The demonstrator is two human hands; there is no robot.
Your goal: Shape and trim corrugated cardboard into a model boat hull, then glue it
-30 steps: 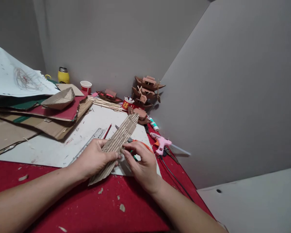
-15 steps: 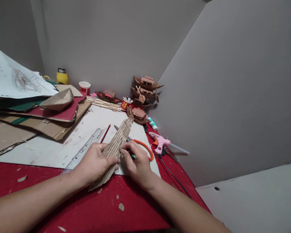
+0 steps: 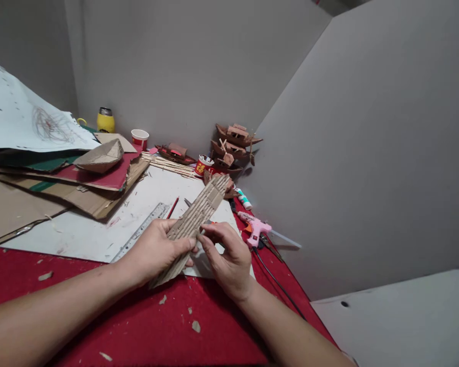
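My left hand (image 3: 153, 252) grips a long ribbed strip of corrugated cardboard (image 3: 199, 211) near its lower end, holding it slanted above the table. My right hand (image 3: 229, 255) is beside it, thumb and fingers pinching the strip's right edge at its middle. The strip's top end points toward the model boats. Under my right hand lie scissors, almost wholly hidden. A metal ruler (image 3: 145, 229) and a red pencil (image 3: 172, 207) lie on the white sheet (image 3: 99, 229) just left of the strip.
A pink glue gun (image 3: 256, 229) with its black cord lies to the right. Brown cardboard model boats (image 3: 233, 145), a glue stick (image 3: 245, 200), paper cups (image 3: 139, 137), a yellow flask (image 3: 105, 120) and bundled sticks (image 3: 172, 165) stand behind. Stacked cardboard sheets (image 3: 61, 193) fill the left. Red table cover (image 3: 137, 326) carries scraps. Grey walls enclose the corner.
The cardboard strip has been turned flatter toward me and lifted slightly. My right hand shifted up along its edge, covering the orange scissors that showed before.
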